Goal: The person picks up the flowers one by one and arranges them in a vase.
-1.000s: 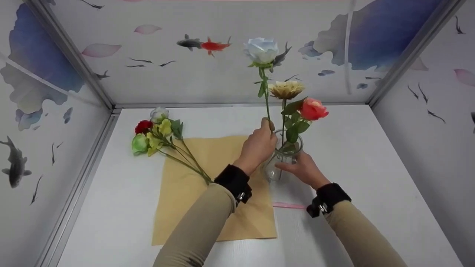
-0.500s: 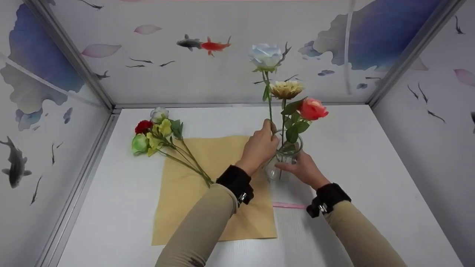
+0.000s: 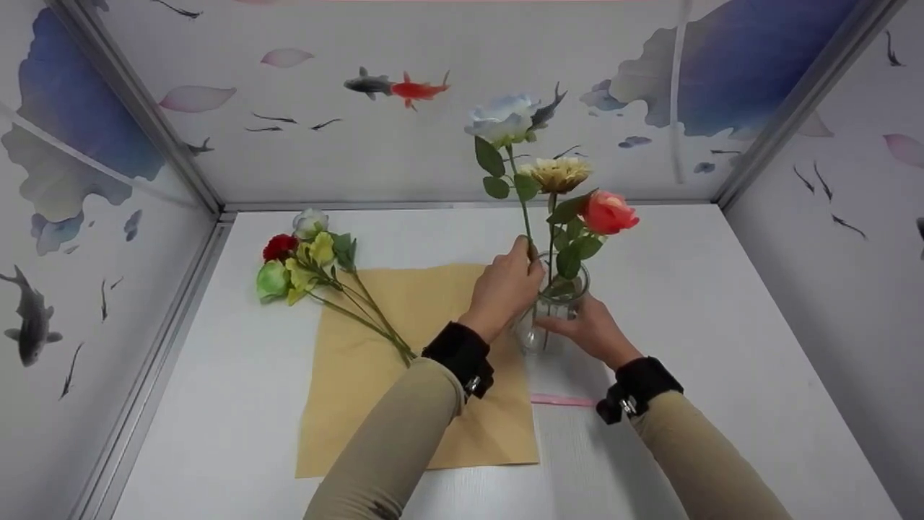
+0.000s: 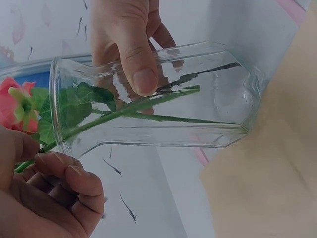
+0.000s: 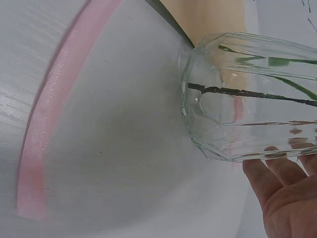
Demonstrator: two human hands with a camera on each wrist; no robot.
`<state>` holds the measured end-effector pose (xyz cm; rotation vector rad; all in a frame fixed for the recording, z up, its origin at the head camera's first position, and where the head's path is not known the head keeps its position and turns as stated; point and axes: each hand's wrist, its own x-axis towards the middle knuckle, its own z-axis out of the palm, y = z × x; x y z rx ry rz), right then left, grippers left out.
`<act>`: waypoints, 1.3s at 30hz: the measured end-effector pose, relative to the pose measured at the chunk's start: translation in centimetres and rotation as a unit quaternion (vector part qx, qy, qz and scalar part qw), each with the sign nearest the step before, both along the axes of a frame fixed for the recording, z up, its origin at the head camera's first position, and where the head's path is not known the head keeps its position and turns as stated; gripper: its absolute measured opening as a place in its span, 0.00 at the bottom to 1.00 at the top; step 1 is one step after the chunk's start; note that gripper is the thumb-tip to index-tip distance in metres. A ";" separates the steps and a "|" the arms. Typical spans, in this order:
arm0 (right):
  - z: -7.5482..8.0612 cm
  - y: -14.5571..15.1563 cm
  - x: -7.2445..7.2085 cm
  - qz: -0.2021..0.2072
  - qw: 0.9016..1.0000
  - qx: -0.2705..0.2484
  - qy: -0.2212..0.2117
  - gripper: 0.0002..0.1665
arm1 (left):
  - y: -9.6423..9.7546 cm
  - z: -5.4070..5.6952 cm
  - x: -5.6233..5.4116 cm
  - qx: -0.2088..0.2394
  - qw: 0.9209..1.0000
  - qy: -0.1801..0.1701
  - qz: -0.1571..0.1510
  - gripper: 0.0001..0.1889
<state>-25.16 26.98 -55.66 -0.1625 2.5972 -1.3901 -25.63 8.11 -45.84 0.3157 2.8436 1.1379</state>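
Lying flat on the white table [image 3: 722,303], a big tan paper sheet [image 3: 404,404], with a bunch of loose flowers [image 3: 303,263] across its far left corner, heads off the paper, stems on it. Standing just off the right edge of that paper, a clear glass vase [image 3: 552,307], upright, with a cream flower [image 3: 557,173] and a pink rose [image 3: 610,211] already inside, stems seen through the glass in the wrist views. Wrapped round the right side of the vase, the right hand [image 3: 588,328], fingers curled on the glass, thumb pressed on the near wall in the left wrist view. Curled tight round a thin green stem, the left hand [image 3: 505,285], right at the vase's mouth and touching its left side. Rising straight up out of that fist, the pale blue rose [image 3: 502,119], head high above the other two flowers, leaves just under it; lower end of the stem hidden by the fist, so cannot tell how far into the vase. Lying on the table near the right wrist, a thin pink ribbon [image 3: 563,400], close to the vase but not touching.
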 end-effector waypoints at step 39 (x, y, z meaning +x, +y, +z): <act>0.0 -0.1 0.0 -0.001 1.000 0.000 -0.004 0.63 | 0.2 -1.0 -0.3 -0.172 0.973 0.144 0.047 0.18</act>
